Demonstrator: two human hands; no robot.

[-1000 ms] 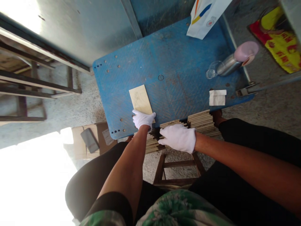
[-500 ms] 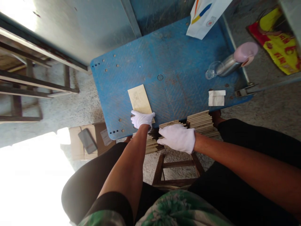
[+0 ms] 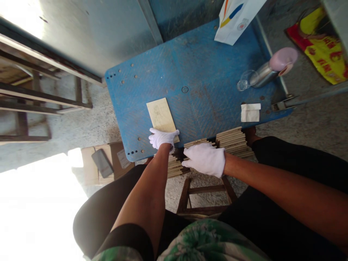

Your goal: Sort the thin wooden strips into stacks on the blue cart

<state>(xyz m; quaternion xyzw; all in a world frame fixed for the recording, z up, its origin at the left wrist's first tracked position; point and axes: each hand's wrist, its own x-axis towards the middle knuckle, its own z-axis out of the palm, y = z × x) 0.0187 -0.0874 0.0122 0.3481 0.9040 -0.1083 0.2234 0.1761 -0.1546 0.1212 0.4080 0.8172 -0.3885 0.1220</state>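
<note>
Both hands wear white gloves. My left hand (image 3: pixel 162 138) rests with spread fingers on the near end of a pale rectangular wooden tile (image 3: pixel 161 115) that lies flat on the blue metal table (image 3: pixel 195 83). My right hand (image 3: pixel 205 158) lies on top of a stack of thin wooden tiles (image 3: pixel 231 141) standing on edge on a wooden stool (image 3: pixel 202 197) below the table's near edge. Its fingers curl over the tile edges; whether they grip one is hidden.
On the table's right stand a clear glass (image 3: pixel 244 81), a steel flask with a pink lid (image 3: pixel 274 67) and a folded white cloth (image 3: pixel 250 112). A white bag (image 3: pixel 236 18) lies at the far edge. A cardboard box (image 3: pixel 104 163) sits on the floor at left.
My left hand and the flat tile have shifted very slightly left. The right hand stays on the stack.
</note>
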